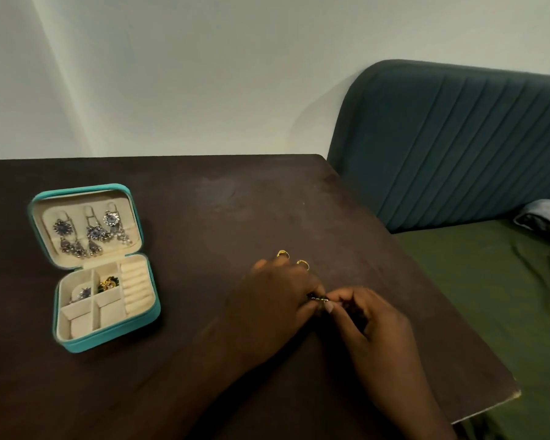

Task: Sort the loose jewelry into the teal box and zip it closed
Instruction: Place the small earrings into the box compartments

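Box (107, 339) left of rings (283, 254)

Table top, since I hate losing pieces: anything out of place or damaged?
Two gold rings lie loose on the table beyond the left hand, outside the open teal box. The table's near right corner looks chipped.

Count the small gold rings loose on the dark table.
2. One small gold ring lies beyond the left hand; the second gold ring sits right of it. More may hide under that hand.
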